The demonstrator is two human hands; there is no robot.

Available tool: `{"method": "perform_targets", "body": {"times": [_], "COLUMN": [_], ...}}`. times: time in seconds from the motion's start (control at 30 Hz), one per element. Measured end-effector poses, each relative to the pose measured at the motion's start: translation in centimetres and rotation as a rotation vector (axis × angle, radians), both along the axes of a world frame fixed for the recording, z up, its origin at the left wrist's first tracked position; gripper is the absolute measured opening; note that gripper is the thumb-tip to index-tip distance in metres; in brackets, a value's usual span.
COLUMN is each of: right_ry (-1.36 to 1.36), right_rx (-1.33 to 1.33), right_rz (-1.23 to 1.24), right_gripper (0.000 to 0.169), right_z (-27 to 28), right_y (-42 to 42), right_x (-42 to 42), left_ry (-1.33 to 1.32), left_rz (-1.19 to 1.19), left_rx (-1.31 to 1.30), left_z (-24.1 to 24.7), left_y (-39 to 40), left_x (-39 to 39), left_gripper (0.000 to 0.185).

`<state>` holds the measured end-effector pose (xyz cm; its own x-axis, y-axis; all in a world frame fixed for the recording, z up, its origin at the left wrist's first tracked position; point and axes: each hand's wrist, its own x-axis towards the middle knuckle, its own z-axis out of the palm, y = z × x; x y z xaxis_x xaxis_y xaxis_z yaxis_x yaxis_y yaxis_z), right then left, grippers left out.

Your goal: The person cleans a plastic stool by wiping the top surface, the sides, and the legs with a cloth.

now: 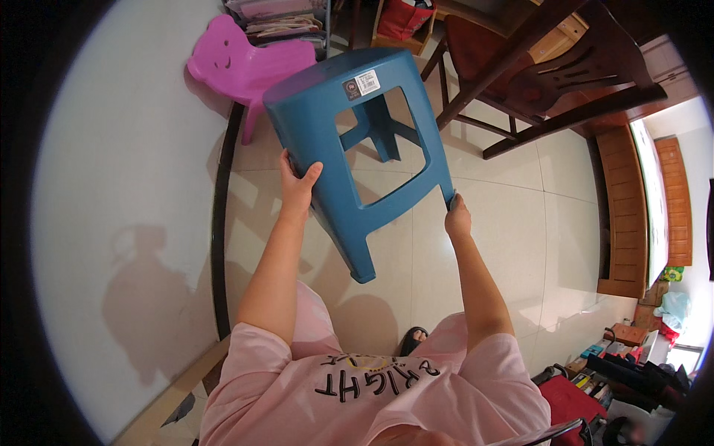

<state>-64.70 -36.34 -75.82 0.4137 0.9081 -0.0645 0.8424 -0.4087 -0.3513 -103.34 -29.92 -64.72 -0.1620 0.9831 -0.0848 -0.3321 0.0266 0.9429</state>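
A blue plastic stool (385,206) is held up tilted in front of me, its seat towards the top of the view and one leg pointing down towards my lap. A label with writing (361,85) is stuck below the seat's edge. My left hand (298,181) grips the left side of the stool, thumb on the outer face and fingers mostly hidden behind. Lower on the right, my right hand (458,216) is closed around the end of another leg. Through the side opening the stool's far leg (379,131) shows.
Behind the stool stands a pink plastic child's chair (279,62) against the wall (128,167). A dark wooden chair (580,83) is at upper right. Stacked papers (284,27) and a red bag (403,21) sit at the back. Clutter with a red seat (569,398) lies lower right.
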Motion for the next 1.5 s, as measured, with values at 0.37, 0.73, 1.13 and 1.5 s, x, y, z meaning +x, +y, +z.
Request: {"method": "perform_targets", "body": {"times": [0.37,0.73,1.13,1.5], "right_ry": [0.344,0.152,0.104,-0.259], "right_rx": [0.604,0.439,0.401,0.543], "right_rz": [0.199,0.531,0.789,0.606], "right_gripper": [0.054,0.059,0.051,0.049], "right_z": [9.9,10.1,11.1,9.7], "right_y": [1.2,-2.3,-2.0,1.8], "right_x": [-5.2,-13.0,-14.2,-6.7], "left_ry": [-0.008,0.043,0.051,0.057], "left_rz": [-0.037,-0.045,-0.089,-0.13], "left_rx": [0.034,0.0,0.011,0.063], "left_z": [0.9,0.8,0.8,0.2], "left_y": [-0.4,-0.6,-0.9,-0.8], "left_x": [0.3,-0.2,0.2,0.5], "left_gripper": [0.097,0.099,0.098,0.098]}}
